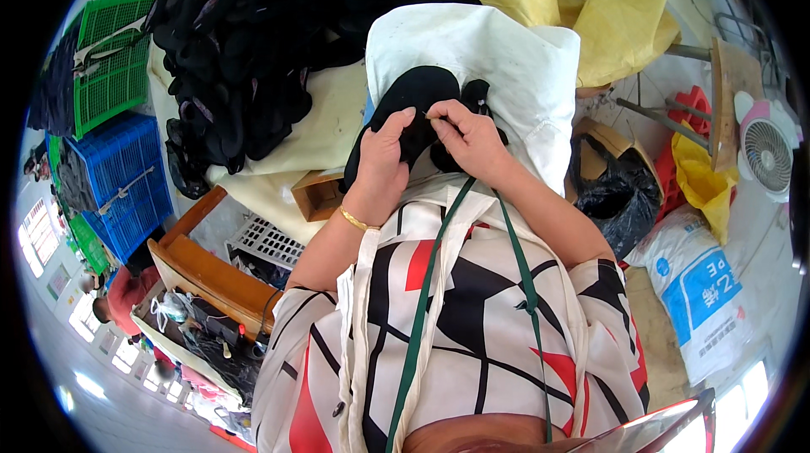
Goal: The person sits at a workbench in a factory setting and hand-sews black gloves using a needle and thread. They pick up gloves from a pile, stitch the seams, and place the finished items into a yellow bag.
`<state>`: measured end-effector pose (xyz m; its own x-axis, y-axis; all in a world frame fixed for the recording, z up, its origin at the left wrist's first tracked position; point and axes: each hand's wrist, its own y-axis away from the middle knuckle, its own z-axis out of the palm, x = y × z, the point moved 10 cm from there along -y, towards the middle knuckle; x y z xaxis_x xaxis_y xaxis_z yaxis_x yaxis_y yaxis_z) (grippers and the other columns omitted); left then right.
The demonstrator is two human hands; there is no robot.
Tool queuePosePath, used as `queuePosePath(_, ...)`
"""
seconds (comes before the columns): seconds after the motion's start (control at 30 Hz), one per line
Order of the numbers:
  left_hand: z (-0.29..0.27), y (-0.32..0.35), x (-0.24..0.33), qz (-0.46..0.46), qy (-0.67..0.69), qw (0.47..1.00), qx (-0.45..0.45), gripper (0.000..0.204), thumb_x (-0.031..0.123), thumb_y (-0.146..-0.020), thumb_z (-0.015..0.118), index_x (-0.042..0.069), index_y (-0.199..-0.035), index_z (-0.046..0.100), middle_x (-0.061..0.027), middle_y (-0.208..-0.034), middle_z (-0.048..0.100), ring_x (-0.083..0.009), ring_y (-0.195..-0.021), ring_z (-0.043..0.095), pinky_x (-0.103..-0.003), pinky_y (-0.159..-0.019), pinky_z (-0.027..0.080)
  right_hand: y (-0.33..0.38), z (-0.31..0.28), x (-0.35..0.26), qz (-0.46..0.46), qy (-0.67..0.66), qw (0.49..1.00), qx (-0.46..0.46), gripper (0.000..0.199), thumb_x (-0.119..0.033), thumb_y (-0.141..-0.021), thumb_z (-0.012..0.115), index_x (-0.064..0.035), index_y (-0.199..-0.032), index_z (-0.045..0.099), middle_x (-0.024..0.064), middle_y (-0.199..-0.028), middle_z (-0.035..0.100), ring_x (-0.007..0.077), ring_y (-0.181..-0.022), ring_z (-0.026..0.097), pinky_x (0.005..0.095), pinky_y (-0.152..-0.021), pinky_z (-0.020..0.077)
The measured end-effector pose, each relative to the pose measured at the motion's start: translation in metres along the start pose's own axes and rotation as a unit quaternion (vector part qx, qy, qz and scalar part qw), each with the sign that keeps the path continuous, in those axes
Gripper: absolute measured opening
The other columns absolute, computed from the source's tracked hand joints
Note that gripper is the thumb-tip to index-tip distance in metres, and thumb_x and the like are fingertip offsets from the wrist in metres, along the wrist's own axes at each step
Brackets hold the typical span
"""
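Observation:
On a white cloth (527,56) over my lap lies a soft black fabric piece (426,86), rounded at its far end. My left hand (386,148) is wrapped round its near left side, thumb on top. Close beside that thumb, my right hand (474,139) is closed in a pinch at the fabric; whatever sits between its fingertips is too small to make out. Another small black piece (477,92) lies just beyond my right hand. A large heap of similar black, sole-shaped fabric pieces (228,56) fills the far left.
Yellow sacking (624,23) lies at the far right. On the right are a black plastic bag (612,191), a white-and-blue sack (696,293) and a fan (766,145). Blue (126,179) and green crates (114,61) stand left, near a wooden bench (211,280). A person (135,297) is at lower left.

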<state>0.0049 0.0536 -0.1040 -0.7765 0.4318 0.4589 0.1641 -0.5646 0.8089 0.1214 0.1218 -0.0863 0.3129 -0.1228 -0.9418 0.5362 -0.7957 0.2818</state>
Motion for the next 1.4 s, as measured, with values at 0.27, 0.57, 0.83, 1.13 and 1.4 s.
queuePosePath(0.27,0.003,-0.006,-0.006,0.038,-0.017,0.998,-0.048,0.02,0.01,-0.089,0.066,0.002,-0.107,0.067,-0.0045,-0.101,0.068,-0.014,-0.091,0.065,-0.028,-0.082,0.051,-0.011,0.0,-0.007,0.046,-0.002,0.999,0.026,0.011,-0.012,-0.096,0.056,-0.0056,-0.102,0.051,0.0066,-0.072,0.062,0.012,-0.062,0.059,0.0286,-0.057,0.0474)
queuePosePath(0.57,0.023,0.011,-0.002,0.121,-0.158,0.973,-0.113,0.023,0.01,-0.092,0.066,0.0,-0.113,0.066,-0.0023,-0.105,0.068,-0.0098,-0.094,0.062,-0.024,-0.083,0.049,-0.007,-0.03,-0.067,-0.086,0.209,0.974,0.02,0.011,-0.016,-0.09,0.06,-0.0066,-0.095,0.061,0.0119,-0.087,0.061,0.0328,-0.078,0.062,0.0432,-0.069,0.0508)
queuePosePath(0.83,0.115,0.011,0.027,0.192,-0.712,0.602,-0.308,0.03,0.025,-0.083,0.069,-0.005,-0.084,0.064,-0.0189,-0.073,0.065,-0.0333,-0.063,0.061,-0.04,-0.059,0.047,0.026,-0.069,0.002,0.061,-0.279,0.948,0.139,0.011,-0.021,-0.099,0.057,-0.0098,-0.098,0.057,0.0064,-0.091,0.065,0.0139,-0.06,0.06,0.0248,-0.052,0.0472)
queuePosePath(1.13,0.167,0.034,0.006,0.469,-0.641,0.475,-0.379,0.033,0.029,-0.09,0.066,-0.002,-0.099,0.065,-0.0129,-0.081,0.063,-0.0301,-0.069,0.063,-0.038,-0.067,0.052,0.066,-0.062,0.067,0.165,-0.552,0.809,0.119,0.016,-0.024,-0.103,0.05,-0.0084,-0.1,0.051,0.0049,-0.077,0.064,0.0126,-0.057,0.058,0.0232,-0.052,0.0483)
queuePosePath(1.4,0.078,-0.012,-0.03,0.051,-0.489,0.835,-0.247,0.031,0.033,-0.095,0.065,0.003,-0.094,0.056,0.0006,-0.072,0.054,-0.0055,-0.057,0.049,-0.022,-0.049,0.042,0.06,-0.069,0.064,0.158,-0.508,0.841,0.103,0.011,-0.019,-0.098,0.058,-0.0093,-0.096,0.055,-0.0007,-0.066,0.052,0.0114,-0.057,0.049,0.024,-0.053,0.0401)
